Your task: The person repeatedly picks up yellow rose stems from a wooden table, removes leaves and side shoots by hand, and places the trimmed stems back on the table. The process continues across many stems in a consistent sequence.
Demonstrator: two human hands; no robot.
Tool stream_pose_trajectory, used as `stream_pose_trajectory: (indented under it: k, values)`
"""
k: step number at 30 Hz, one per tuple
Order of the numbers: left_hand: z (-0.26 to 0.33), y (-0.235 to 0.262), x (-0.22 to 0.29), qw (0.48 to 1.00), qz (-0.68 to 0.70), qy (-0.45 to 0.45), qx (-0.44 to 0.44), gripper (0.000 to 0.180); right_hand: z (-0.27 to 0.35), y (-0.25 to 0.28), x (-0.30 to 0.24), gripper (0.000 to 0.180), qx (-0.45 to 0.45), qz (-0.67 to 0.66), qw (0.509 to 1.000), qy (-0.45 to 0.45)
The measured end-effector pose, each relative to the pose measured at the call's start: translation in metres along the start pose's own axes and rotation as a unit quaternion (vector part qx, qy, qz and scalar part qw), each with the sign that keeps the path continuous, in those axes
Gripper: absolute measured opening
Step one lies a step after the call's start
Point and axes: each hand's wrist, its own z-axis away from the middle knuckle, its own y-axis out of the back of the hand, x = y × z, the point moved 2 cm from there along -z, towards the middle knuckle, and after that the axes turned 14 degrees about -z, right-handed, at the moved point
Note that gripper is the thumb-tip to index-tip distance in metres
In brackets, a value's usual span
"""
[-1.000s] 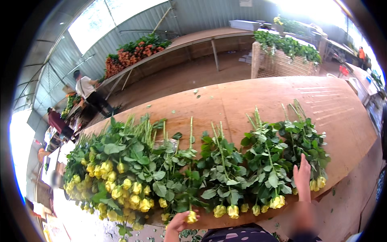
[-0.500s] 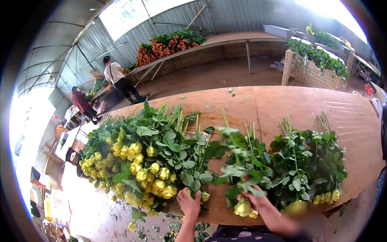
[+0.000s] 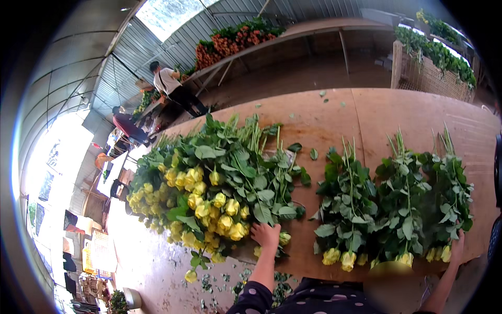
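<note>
A big loose pile of yellow roses (image 3: 209, 193) lies on the left of the wooden table (image 3: 366, 115), buds toward me. My left hand (image 3: 265, 234) reaches into the pile's right edge. Its fingers curl around stems beside a yellow bud (image 3: 284, 238). To the right lie three tidy rose bunches (image 3: 397, 209), buds at the near table edge. My right hand (image 3: 457, 246) rests flat against the near side of the rightmost bunch (image 3: 449, 199), fingers up and holding nothing.
Leaves and fallen buds litter the floor (image 3: 209, 277) under the near edge. Two people (image 3: 170, 89) work at a long bench with orange flowers (image 3: 230, 42) at the back. A crate of green stems (image 3: 434, 57) stands at the back right.
My right hand has moved from the middle bunch to the far right bunch, and the rose it held is gone from it. My left hand has reached up into the big pile.
</note>
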Motion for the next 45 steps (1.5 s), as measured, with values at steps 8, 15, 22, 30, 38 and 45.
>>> stream_pose_trajectory:
  k: [8, 15, 22, 30, 38, 45]
  values:
    - [-0.029, 0.081, -0.039, 0.559, 0.748, -0.023, -0.357, 0.046, 0.090, -0.155, -0.177, 0.020, -0.169, -0.208, 0.953, 0.139]
    - [-0.023, 0.108, -0.086, 0.479, 0.783, -0.146, -0.369, 0.053, 0.228, -0.368, -0.189, 0.027, -0.641, -0.334, 0.657, -0.214]
    - [0.063, 0.030, -0.078, 0.841, 0.420, -0.148, -0.308, 0.056, 0.294, -0.404, -0.169, 0.062, -0.663, -0.166, 0.660, -0.312]
    - [0.062, 0.031, -0.073, 0.736, 0.540, -0.063, -0.402, 0.038, 0.243, -0.393, -0.177, 0.043, -0.695, -0.199, 0.666, -0.187]
    - [0.089, 0.031, -0.048, 0.731, 0.543, -0.149, -0.386, 0.044, 0.244, -0.389, -0.168, 0.037, -0.609, 0.005, 0.765, 0.211]
    - [0.088, 0.064, -0.037, 0.811, 0.430, -0.223, -0.328, 0.036, 0.248, -0.392, -0.196, 0.034, -0.614, 0.177, 0.754, 0.152]
